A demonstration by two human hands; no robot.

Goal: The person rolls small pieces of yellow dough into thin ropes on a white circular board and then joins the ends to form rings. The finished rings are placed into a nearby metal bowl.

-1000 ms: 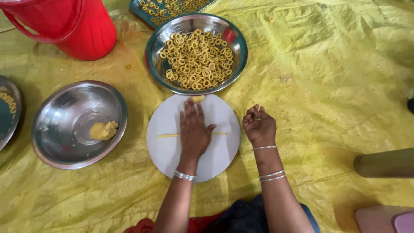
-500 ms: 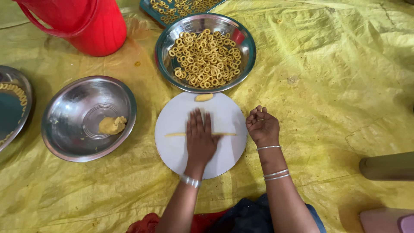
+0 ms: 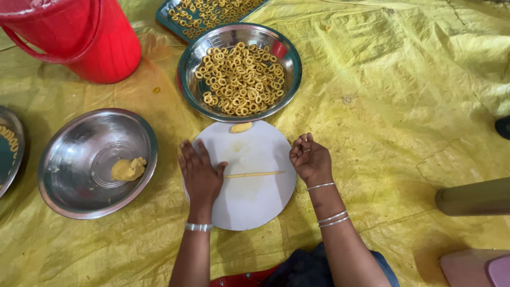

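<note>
Centrally, the left hand [image 3: 201, 175] lay spread flat on the white round board [image 3: 249, 207], touching the thin dough rope [image 3: 255, 174]; the right hand [image 3: 309, 158], loosely curled and empty, rested at the rope's other end. Uneven pressure risked snapping the rope.

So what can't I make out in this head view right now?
- Dough rope: its left end is hidden under the left hand.
- Right hand: the curled fingers hide whatever lies in the palm.
- Red bucket: cut off by the top edge.
- Left bowl and tray: cut off by the left and top edges.
</note>
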